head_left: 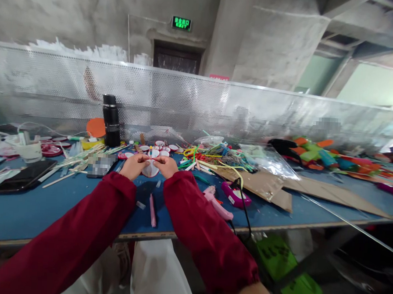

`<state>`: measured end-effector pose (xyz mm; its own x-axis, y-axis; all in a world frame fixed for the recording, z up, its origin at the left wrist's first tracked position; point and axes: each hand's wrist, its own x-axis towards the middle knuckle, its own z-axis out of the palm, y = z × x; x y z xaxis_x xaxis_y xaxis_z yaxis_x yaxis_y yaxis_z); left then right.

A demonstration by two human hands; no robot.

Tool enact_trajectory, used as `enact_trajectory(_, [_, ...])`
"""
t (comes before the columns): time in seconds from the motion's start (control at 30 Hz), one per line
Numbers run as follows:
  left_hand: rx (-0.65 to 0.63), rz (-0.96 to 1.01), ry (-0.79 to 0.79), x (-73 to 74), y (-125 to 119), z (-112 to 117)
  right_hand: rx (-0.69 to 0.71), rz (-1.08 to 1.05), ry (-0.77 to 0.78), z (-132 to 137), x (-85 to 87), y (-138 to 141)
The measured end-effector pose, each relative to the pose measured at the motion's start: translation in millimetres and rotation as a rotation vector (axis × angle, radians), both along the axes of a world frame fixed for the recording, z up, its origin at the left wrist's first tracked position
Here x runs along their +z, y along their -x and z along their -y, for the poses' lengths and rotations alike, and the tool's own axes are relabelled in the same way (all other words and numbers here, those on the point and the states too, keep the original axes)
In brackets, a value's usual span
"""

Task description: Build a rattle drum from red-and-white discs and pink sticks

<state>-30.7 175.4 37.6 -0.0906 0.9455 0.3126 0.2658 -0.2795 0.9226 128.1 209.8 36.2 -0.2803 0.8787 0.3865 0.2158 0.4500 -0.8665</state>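
My left hand (134,165) and my right hand (167,165) meet over the blue table, fingertips pinched and close together. Between them is a white rounded piece with a red rim (150,170), held by its upper edge on both sides. More white red-rimmed discs (163,153) sit just beyond my fingers; whether any are joined to the held piece, I cannot tell. Below my hands lies a pink pen-like stick (152,210). A pink glue gun (218,203) rests to the right of my right forearm.
A black bottle (111,123) stands at the back left, near wooden sticks (84,156) and a dark phone (26,176). Coloured pipe cleaners (222,155), a purple device with a cord (235,194) and cardboard (260,185) lie rightward. A perforated metal screen (192,103) borders the table's back.
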Motion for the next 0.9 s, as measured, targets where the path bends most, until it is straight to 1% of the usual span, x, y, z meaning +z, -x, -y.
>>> enact_trajectory(0.27, [0.012, -0.089, -0.065, 1.0, 2.5, -1.2, -0.034, 0.007, -0.023, 1.2, -1.8, 1.6])
enact_trajectory(0.4, [0.042, -0.151, -0.098, 2.1, 2.5, -1.0, -0.037, 0.012, -0.027, 2.5, -2.7, 2.6])
enact_trajectory(0.57, [0.074, -0.196, -0.134, -0.4, 2.7, -2.0, -0.044, 0.02, -0.034, 2.3, -4.0, 3.3])
enact_trajectory(0.73, [0.064, -0.196, -0.167, -3.0, 3.4, -4.0, -0.059, 0.007, -0.062, 1.7, -4.7, 4.0])
enact_trajectory(0.9, [0.058, -0.145, -0.194, -5.4, 5.2, -9.1, -0.058, -0.023, -0.077, 4.5, -0.6, 3.0])
